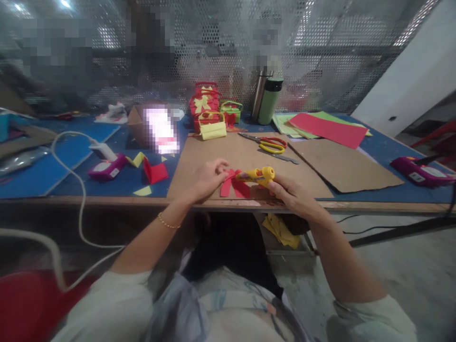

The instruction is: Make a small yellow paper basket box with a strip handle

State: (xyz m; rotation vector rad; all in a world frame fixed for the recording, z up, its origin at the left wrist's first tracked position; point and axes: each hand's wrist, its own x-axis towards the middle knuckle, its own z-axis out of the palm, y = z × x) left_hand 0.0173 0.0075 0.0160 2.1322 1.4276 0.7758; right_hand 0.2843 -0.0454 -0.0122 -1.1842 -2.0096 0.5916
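My right hand [289,194] is wrapped round a yellow glue gun [261,175], its nozzle pointing left. The nozzle end meets a red paper bow [233,184] with two tails spread toward the table edge. My left hand [213,176] pinches the bow at its upper left, fingers curled. Both hands are low over a brown cardboard sheet [203,154] at the front edge. Beyond them lie scissors [272,145] with red and yellow handles and a grey blade-like strip [281,156].
Small paper bags in red [204,104], yellow [213,130] and green [231,110] stand at the back. Behind the scissors rises a green bottle [270,102]. Red paper [327,129] and a second cardboard [345,164] lie right. A lit phone [161,128] and purple power strip [107,167] sit left.
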